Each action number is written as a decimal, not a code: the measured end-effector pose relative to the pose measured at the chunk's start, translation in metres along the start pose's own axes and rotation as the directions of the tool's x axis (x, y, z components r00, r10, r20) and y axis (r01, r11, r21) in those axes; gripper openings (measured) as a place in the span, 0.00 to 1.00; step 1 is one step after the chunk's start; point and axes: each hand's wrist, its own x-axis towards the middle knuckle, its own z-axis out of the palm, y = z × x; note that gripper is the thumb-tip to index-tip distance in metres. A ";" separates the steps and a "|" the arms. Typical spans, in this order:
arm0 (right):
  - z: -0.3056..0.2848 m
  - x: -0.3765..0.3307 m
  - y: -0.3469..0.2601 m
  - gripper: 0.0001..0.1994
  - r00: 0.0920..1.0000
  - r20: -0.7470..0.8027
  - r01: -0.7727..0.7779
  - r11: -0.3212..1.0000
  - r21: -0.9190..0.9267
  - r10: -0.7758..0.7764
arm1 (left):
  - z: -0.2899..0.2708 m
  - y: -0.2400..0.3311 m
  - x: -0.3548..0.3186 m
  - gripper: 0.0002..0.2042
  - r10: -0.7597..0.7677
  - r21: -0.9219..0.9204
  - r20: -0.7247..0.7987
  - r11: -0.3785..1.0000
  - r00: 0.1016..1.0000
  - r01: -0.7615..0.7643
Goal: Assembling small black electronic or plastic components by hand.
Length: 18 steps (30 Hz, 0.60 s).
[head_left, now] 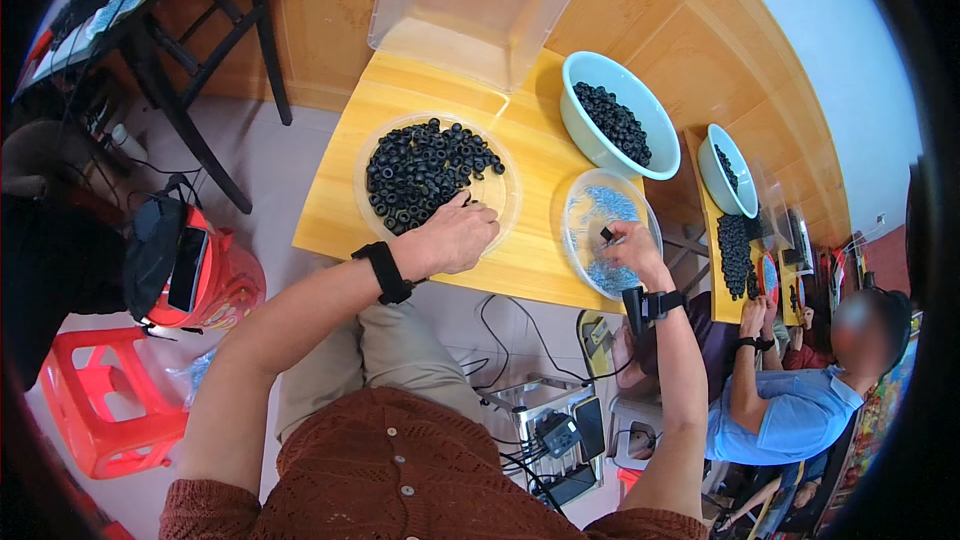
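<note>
My left hand (465,234) reaches into a clear round tray (510,180) on the yellow wooden table. Its fingers are curled together at the edge of a heap of small black rings (425,170); what they pinch, if anything, is mostly hidden. My right hand (634,248) is over a clear round dish (572,252) holding many tiny blue pieces (612,204). Between its thumb and fingers is a small black part (606,234). Each of my wrists wears a black strap.
A light blue basin (570,120) of black rings stands at the table's back right. An upright translucent plastic bin (470,5) leans at the back. Left are a red stool (110,400) and red bucket (235,280). A co-worker (785,410) sits right; cables (530,340) hang below.
</note>
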 end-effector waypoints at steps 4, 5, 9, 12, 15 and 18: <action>-0.016 0.002 0.000 0.08 0.991 0.065 -0.133 0.904 0.407 0.116 | -0.006 -0.006 -0.008 0.07 0.060 -0.052 -0.059 0.997 0.996 -0.063; -0.019 0.001 -0.002 0.08 0.989 0.066 -0.150 0.863 0.482 0.135 | -0.010 -0.007 -0.011 0.07 0.045 -0.058 -0.025 0.997 0.999 -0.046; -0.025 0.009 0.002 0.08 0.980 0.064 -0.192 0.790 0.582 0.191 | -0.025 -0.006 -0.022 0.06 -0.022 -0.108 -0.063 0.994 0.998 0.015; -0.027 0.007 0.005 0.07 0.978 0.060 -0.198 0.783 0.590 0.202 | -0.041 0.001 -0.037 0.10 -0.085 -0.162 -0.106 0.985 0.991 0.067; -0.032 0.005 -0.004 0.08 0.976 0.069 -0.205 0.772 0.601 0.205 | -0.047 0.003 -0.066 0.11 -0.157 -0.360 -0.350 0.933 0.923 0.023; -0.035 0.007 -0.010 0.08 0.973 0.067 -0.214 0.761 0.613 0.219 | -0.053 0.014 -0.101 0.09 -0.353 -0.591 -0.424 0.805 0.834 0.040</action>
